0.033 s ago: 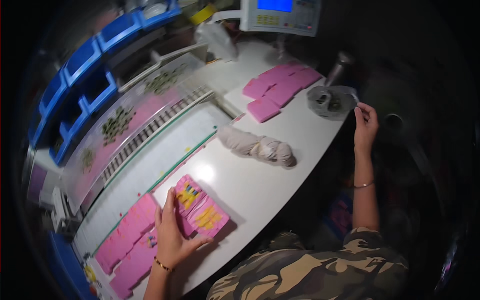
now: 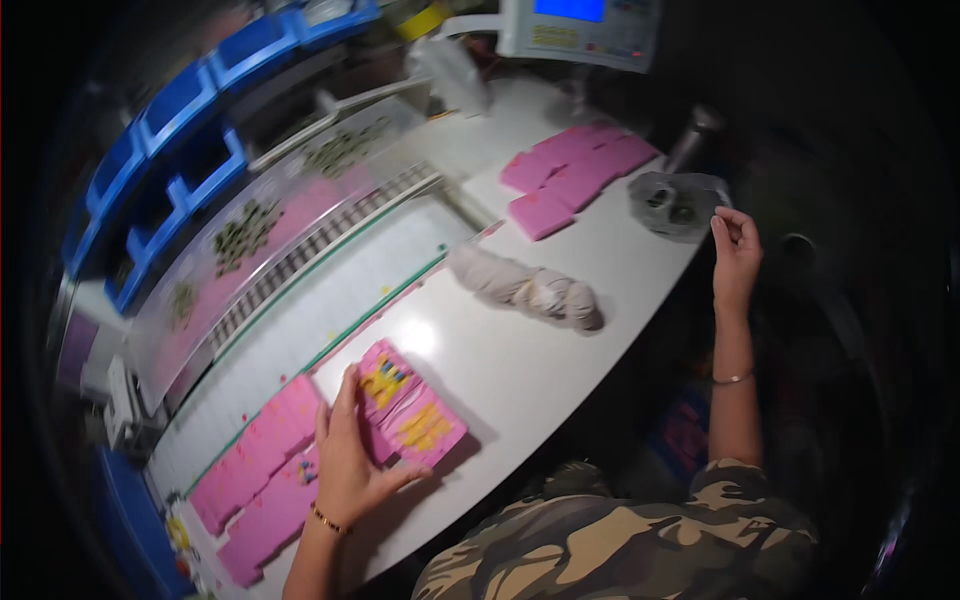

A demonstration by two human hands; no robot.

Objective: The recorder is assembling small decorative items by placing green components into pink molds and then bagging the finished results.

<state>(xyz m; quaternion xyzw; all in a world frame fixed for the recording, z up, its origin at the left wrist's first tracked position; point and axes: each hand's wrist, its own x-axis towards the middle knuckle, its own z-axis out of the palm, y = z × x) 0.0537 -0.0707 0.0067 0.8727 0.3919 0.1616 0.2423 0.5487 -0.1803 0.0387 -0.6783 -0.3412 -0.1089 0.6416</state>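
My left hand (image 2: 352, 465) grips a pink block-shaped mould (image 2: 408, 400) by its side, thumb along the near edge. Yellow pieces and a few small blue ones sit in its hollows. Over at the right, my right hand (image 2: 737, 262) is at the near right rim of a see-through plastic bowl (image 2: 655, 218) that has dark green bits in it. Thumb and fingertips of that hand are pinched together; whatever is between them is too small to make out.
Pink blocks lie at the front left (image 2: 270, 500) and back right (image 2: 575, 180). Between them rests a rolled grey-beige cloth bundle (image 2: 520, 290). A clear tray (image 2: 300, 205) with small green pieces, blue bins (image 2: 175, 105) and a control box with a screen (image 2: 580, 30) stand behind.
The whole view has shifted slightly, so the table's things appear a little farther right. Both hands keep nearly the same pose; my right fingertips now appear closer to the bowl's rim.
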